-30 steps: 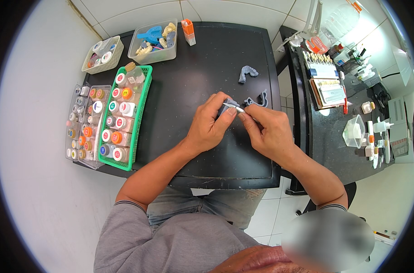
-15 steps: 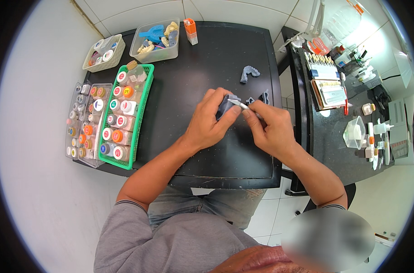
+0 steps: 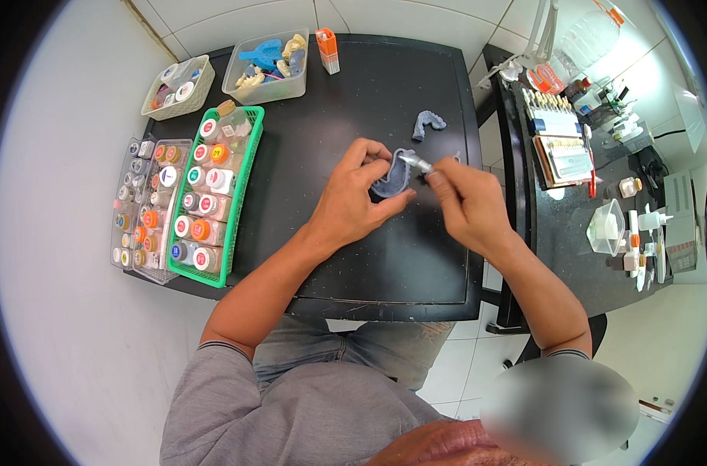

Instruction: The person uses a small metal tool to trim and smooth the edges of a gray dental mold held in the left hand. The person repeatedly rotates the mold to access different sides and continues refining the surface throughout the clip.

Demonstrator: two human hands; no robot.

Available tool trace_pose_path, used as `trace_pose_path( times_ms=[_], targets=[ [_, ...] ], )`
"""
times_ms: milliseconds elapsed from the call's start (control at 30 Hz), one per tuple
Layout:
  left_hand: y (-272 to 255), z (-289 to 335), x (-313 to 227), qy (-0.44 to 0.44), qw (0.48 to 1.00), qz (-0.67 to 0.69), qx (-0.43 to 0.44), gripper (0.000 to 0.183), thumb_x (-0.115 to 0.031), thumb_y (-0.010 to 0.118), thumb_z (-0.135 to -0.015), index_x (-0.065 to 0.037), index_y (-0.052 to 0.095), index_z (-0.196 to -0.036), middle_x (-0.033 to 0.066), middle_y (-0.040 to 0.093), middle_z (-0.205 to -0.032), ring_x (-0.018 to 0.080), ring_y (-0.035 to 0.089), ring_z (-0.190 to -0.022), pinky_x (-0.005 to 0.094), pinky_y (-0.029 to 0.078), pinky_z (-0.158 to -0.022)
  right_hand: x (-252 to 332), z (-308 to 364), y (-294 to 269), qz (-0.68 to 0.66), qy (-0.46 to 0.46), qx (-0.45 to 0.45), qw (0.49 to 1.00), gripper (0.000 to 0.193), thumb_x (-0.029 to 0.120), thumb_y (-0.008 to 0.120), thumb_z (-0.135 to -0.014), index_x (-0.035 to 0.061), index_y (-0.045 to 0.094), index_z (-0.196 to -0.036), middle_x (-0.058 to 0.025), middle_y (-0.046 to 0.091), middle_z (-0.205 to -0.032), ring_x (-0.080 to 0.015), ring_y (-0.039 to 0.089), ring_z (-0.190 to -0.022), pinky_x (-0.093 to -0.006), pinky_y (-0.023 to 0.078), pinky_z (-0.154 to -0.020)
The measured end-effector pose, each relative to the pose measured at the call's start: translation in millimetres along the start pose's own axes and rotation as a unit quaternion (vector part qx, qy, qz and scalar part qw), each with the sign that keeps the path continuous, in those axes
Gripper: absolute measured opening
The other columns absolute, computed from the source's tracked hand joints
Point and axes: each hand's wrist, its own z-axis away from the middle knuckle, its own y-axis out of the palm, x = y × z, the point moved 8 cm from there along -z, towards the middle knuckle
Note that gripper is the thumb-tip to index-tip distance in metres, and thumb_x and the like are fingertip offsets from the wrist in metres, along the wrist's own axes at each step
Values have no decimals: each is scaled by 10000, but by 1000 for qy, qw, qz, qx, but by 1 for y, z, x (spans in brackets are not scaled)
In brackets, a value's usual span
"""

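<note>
My left hand (image 3: 352,194) grips a blue-grey dental model (image 3: 392,183) above the black table, thumb below and fingers around its far left side. The model's horseshoe-shaped ridge faces up. In my right hand (image 3: 474,203) is a slim silver-white hand tool (image 3: 418,162), pinched between thumb and fingers. Its end points left and meets or nearly meets the model's upper right rim; motion blurs it, so contact and its exact kind are unclear. Beyond my hands a loose blue-grey dental arch (image 3: 428,124) lies on the table. Behind my right hand, other small pieces are mostly hidden.
On the left of the black table (image 3: 330,272) stand a green basket (image 3: 231,225) of capped jars and a clear organizer (image 3: 163,268). A plastic tub (image 3: 262,95) of dental models, a cream basket (image 3: 175,111) and an orange-white box (image 3: 328,53) stand behind. A cluttered side bench (image 3: 559,241) is at right.
My left hand has turned the dental model so its open ridge shows. My right hand has shifted slightly right, the tool angled to the model's upper right rim, covering more of the small pieces.
</note>
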Motion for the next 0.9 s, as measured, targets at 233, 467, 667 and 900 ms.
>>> trace_pose_path(
  times_ms=[233, 467, 667, 900],
  targets=[
    [-2, -1, -1, -2, 1000, -21, -2, 397, -206, 958, -812, 47, 766, -1051, 116, 662, -1139, 246, 669, -969, 368, 542, -793, -6, -1, 1, 9, 26, 18, 999, 129, 160, 681, -1075, 39, 670, -1031, -158, 658, -768, -399, 656, -691, -471, 497, -645],
    [1, -2, -3, -24, 1000, 14, 9, 393, -203, 965, -825, 28, 736, -1046, 88, 655, -1054, 179, 655, -821, 316, 541, -685, -29, -3, -7, -154, 88, -78, 981, 133, 121, 719, -1067, 7, 653, -1047, -76, 663, -803, -146, 596, -665, -327, 452, -623],
    [5, 0, -3, -16, 999, 36, 13, 548, -206, 994, -801, -31, 654, -1195, 64, 691, -1047, 125, 639, -772, 289, 528, -663, -35, -1, 15, -289, 192, 9, 938, 244, 193, 737, -1076, 3, 732, -1229, -21, 702, -819, -65, 579, -617, -268, 435, -564],
    [6, 1, -2, -14, 999, 33, 12, 687, -218, 1019, -780, -53, 607, -1305, 60, 683, -1124, 96, 623, -816, 276, 505, -665, -38, 1, 21, -299, 202, 39, 932, 300, 239, 709, -1100, -25, 751, -1236, -56, 747, -855, -78, 596, -567, -278, 466, -519]
  ],
)
